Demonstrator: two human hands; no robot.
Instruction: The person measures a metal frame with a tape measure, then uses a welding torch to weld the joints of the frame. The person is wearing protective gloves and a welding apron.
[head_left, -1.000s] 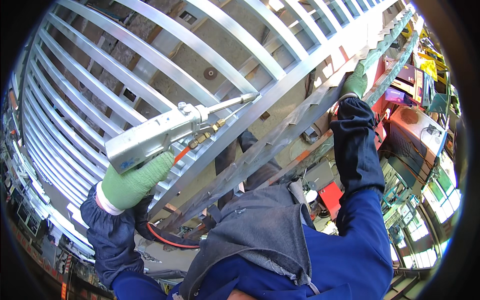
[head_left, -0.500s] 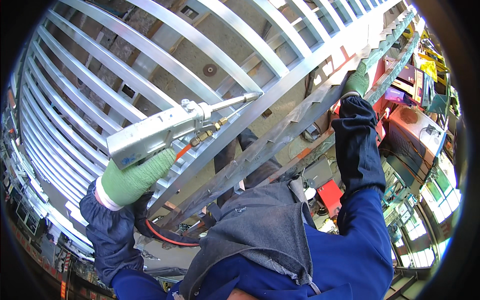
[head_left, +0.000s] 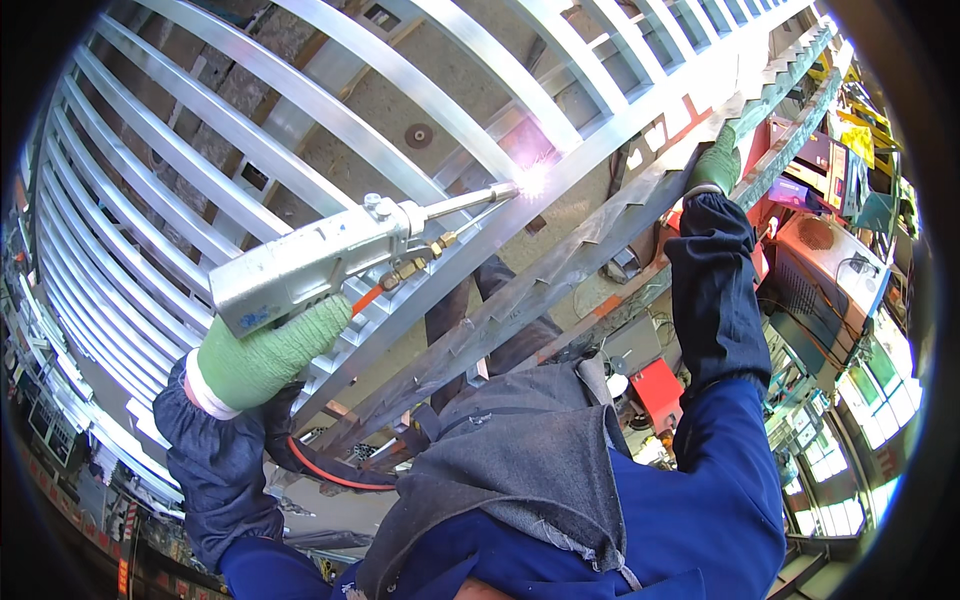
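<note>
My left hand, in a green knitted glove, is closed around the grip of a silver handheld welding gun. Its nozzle points to the upper right and meets the joint where a slat joins the long edge bar of a silver metal grating. A bright white-violet spark glows at that tip. Beside the nozzle runs a thin feed tube with brass fittings and an orange sleeve. My right hand, also green-gloved, lies against a notched metal rail, fingers seemingly curled over it; they are partly hidden.
A second long green-grey bar runs beside the notched rail. To the right stand a red-topped machine with cables and a red box. Under the grating lies a round disc. An orange-red hose curves below my left forearm.
A bright welding spark has lit at the nozzle tip, throwing violet light on nearby slats. My left hand and the gun have shifted very slightly left; my right hand stays put.
</note>
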